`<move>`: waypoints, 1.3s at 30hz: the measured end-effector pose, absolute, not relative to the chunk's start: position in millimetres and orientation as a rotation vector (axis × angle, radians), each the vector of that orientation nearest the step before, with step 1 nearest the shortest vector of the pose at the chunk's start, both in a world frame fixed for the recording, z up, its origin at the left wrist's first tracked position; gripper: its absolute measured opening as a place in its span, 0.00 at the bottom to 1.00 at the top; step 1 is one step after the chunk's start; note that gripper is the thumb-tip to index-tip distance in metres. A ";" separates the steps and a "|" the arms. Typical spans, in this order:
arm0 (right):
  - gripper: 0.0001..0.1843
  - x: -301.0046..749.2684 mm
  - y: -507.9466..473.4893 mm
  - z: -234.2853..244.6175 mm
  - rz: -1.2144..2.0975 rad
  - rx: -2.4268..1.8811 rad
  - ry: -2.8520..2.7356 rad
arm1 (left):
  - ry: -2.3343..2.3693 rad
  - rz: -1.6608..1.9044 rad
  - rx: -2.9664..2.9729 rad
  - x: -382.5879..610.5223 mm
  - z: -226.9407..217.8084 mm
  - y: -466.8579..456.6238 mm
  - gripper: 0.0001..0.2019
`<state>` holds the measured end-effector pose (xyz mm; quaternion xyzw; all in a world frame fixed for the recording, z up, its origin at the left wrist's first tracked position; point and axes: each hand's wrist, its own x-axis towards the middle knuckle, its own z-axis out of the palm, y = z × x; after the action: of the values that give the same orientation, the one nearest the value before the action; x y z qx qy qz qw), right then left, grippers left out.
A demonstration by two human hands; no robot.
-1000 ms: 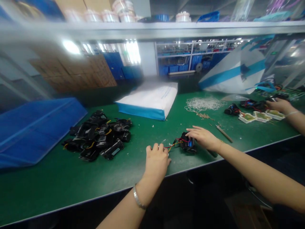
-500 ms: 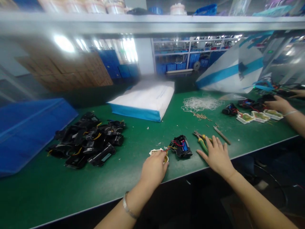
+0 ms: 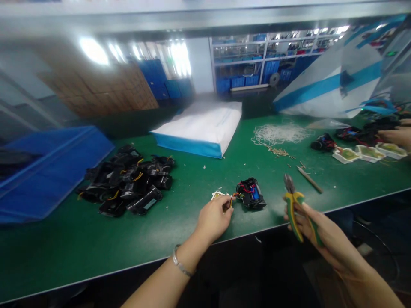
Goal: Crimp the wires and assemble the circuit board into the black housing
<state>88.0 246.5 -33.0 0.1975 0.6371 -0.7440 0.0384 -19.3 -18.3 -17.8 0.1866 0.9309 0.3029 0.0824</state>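
Observation:
My right hand [image 3: 324, 233] is closed round a pair of pliers [image 3: 293, 201] with green and yellow handles, held above the table's front edge with the jaws pointing up. My left hand [image 3: 213, 218] pinches a small white part [image 3: 220, 196] on the green table [image 3: 192, 222]. Red and yellow wires run from that part to a black module [image 3: 252, 193] with a blue cell, which lies just to the right of my left hand.
A heap of black modules [image 3: 128, 184] lies at the left, beside a blue bin [image 3: 48, 171]. A white and blue bag [image 3: 201, 128] lies behind. White ties [image 3: 281, 133], a thin stick [image 3: 310, 179] and small white trays [image 3: 366, 153] are at the right, near another person's hand [image 3: 398, 136].
My right hand left the black module, reached to the pliers on the table and lifted them. My left hand closed on the small white part by the wires.

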 end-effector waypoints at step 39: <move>0.16 94.9 143.8 -28.5 -2.171 0.209 1.492 | 2.680 1.189 0.340 -15.6 -26.9 -29.4 0.11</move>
<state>94.9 143.8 -28.5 0.0768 0.5472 -0.7961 0.2469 -15.6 -29.4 -26.9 0.1146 0.9039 0.4011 0.0948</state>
